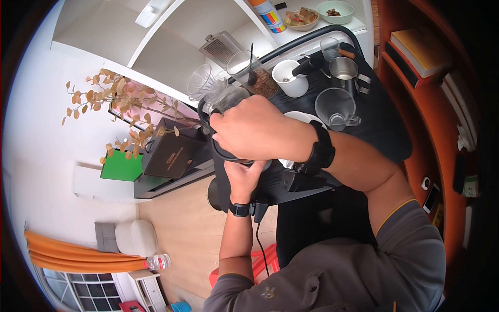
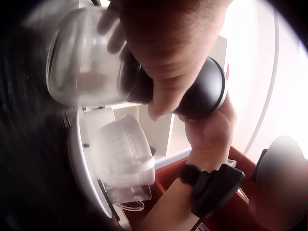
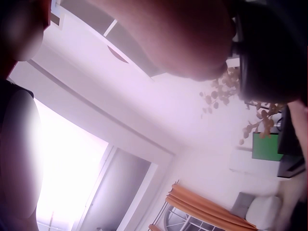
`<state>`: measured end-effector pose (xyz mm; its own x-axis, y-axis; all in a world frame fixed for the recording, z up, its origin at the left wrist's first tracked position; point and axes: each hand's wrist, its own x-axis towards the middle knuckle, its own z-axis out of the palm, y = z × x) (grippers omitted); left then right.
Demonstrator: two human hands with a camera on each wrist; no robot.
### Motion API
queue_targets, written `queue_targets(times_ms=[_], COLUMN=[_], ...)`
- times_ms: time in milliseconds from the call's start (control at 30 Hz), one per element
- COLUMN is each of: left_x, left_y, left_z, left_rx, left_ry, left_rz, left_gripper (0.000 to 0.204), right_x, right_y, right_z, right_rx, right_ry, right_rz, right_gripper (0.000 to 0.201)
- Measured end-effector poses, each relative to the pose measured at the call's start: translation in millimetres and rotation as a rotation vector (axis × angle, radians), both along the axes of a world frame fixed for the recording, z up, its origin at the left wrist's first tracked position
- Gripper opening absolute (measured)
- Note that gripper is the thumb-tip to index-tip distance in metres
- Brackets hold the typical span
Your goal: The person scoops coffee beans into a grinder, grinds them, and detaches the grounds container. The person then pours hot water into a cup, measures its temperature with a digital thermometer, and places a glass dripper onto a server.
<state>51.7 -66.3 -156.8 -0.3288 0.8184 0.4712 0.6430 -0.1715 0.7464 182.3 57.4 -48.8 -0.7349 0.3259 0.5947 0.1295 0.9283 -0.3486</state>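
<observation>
Beneath my right hand [image 1: 260,127] in the head view, a black rounded object [image 1: 224,151] shows, with my left hand [image 1: 242,179] against its lower side. Up close in the left wrist view, my left hand [image 2: 168,48] grips the dark middle between a clear glass vessel [image 2: 86,57] and a smooth black dome [image 2: 206,91]. My right hand [image 2: 211,132] holds the dome's far side, its fingers partly hidden. The right wrist view has my right hand [image 3: 187,43] blurred beside a large dark shape [image 3: 269,57].
On the black tray [image 1: 379,125] stand a white cup [image 1: 290,79], a glass mug [image 1: 336,108], a metal cup [image 1: 343,68] and a glass of brown beans [image 1: 264,84]. A glass dripper [image 1: 201,83] and dried branches [image 1: 150,104] are at the left.
</observation>
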Motion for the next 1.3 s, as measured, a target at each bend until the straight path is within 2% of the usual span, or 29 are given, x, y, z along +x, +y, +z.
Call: queue_targets(times_ms=[33,67,100,167,200,267,367,433,533,600,633,667,733,767,800,867,933,1000,1100,1133,1233,1300], left_x=[-3,-10,-19,-35,-43,-59,-66,-63,-46,-29,-30,-19,9,7,5,3,-4,-13,-28,-34,-59,-55], left_y=[-6,-11,-15,-18,-20,-19,-21,-18,-11,-11,-10,-8,-6,-7,-11,-20,-33,-43,-46,-46,-40,-35], left_z=[5,8,9,7,7,9,6,6,3,1,-7,-3,10,1,0,-2,3,9,12,11,11,15], left_rx=[-0.097,-0.094,-0.139,-0.174,-0.178,-0.336,-0.463,-0.498,-0.400,-0.159,-0.135,-0.126,-0.022,0.023,0.032,0.037,-0.015,-0.140,-0.182,-0.202,-0.355,-0.427], left_ry=[-0.092,-0.089,-0.161,-0.354,-0.349,-0.361,-0.379,-0.372,-0.446,-0.338,-0.262,-0.250,-0.054,-0.081,-0.073,-0.055,-0.067,-0.099,-0.277,-0.359,-0.353,-0.355], left_rz=[-0.060,-0.059,-0.147,-0.298,-0.294,-0.430,-0.393,-0.367,-0.319,-0.212,-0.140,-0.143,0.068,0.118,0.116,0.053,0.025,-0.098,-0.170,-0.211,-0.228,-0.237], left_gripper=[0.047,0.047,0.058,0.074,0.074,0.080,0.084,0.084,0.072,0.064,0.059,0.059,0.057,0.058,0.058,0.062,0.067,0.069,0.074,0.077,0.079,0.077], right_x=[1,2,4,7,7,8,13,13,15,17,17,17,11,8,6,5,8,7,10,10,10,10], right_y=[3,6,9,11,10,9,7,8,6,3,1,0,-1,-2,-3,-3,-1,0,-1,-2,0,2], right_z=[-2,-2,-1,2,2,4,10,9,12,15,15,15,6,2,1,0,1,1,6,5,6,6], right_rx=[0.018,0.036,0.038,-0.044,-0.047,-0.115,-0.132,-0.117,-0.083,-0.058,-0.031,-0.002,0.022,0.033,0.042,0.016,0.020,-0.006,-0.059,-0.067,-0.089,-0.057], right_ry=[0.018,0.034,0.036,0.003,0.010,-0.030,-0.097,-0.088,-0.101,-0.117,-0.107,-0.095,-0.045,-0.006,0.002,0.031,0.031,-0.016,-0.052,-0.052,-0.073,-0.031], right_rz=[0.080,0.158,0.158,0.336,0.339,0.468,0.524,0.472,0.347,0.270,0.204,0.137,0.100,0.066,0.065,0.193,0.255,0.368,0.473,0.474,0.496,0.475], right_gripper=[0.025,0.024,0.024,0.028,0.028,0.025,0.025,0.025,0.027,0.027,0.028,0.028,0.027,0.026,0.026,0.028,0.029,0.026,0.023,0.023,0.021,0.023])
